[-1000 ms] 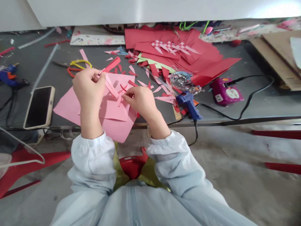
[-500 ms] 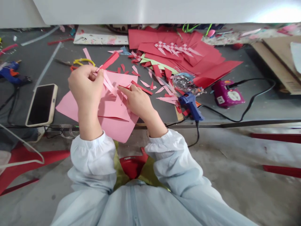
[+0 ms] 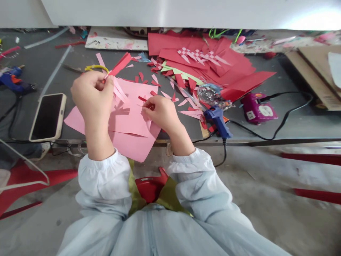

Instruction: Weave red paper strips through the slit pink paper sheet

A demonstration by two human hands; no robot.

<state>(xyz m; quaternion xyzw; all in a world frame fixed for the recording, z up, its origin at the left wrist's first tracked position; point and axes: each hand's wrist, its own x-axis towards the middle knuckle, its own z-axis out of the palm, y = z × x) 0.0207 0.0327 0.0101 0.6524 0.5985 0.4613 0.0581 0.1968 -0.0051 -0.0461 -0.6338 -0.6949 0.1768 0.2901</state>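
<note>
My left hand point(image 3: 93, 96) is pinched around the base of a red paper strip point(image 3: 121, 64) and pink paper strips point(image 3: 120, 93), which fan out to the right from its fingertips. My right hand point(image 3: 162, 112) is held over the pink paper sheets point(image 3: 128, 124), thumb and fingertips pressed together. Whatever lies between those fingertips is too small or hidden to make out. A short red strip point(image 3: 142, 98) shows just beyond them, close to the index finger. Behind the left hand lie yellow-handled scissors point(image 3: 96, 67), partly covered.
Red paper sheets point(image 3: 239, 69) are piled at the back, with woven red-and-white pieces point(image 3: 197, 55) on top. A blue glue gun point(image 3: 218, 121) and purple box point(image 3: 258, 108) with a cord stand to the right. A phone point(image 3: 48, 117) lies at left, near another glue gun point(image 3: 14, 81).
My right hand has drawn its fingers from a pointing pose into a pinch and shifted slightly right. My left hand, still holding the strips, has moved a little left.
</note>
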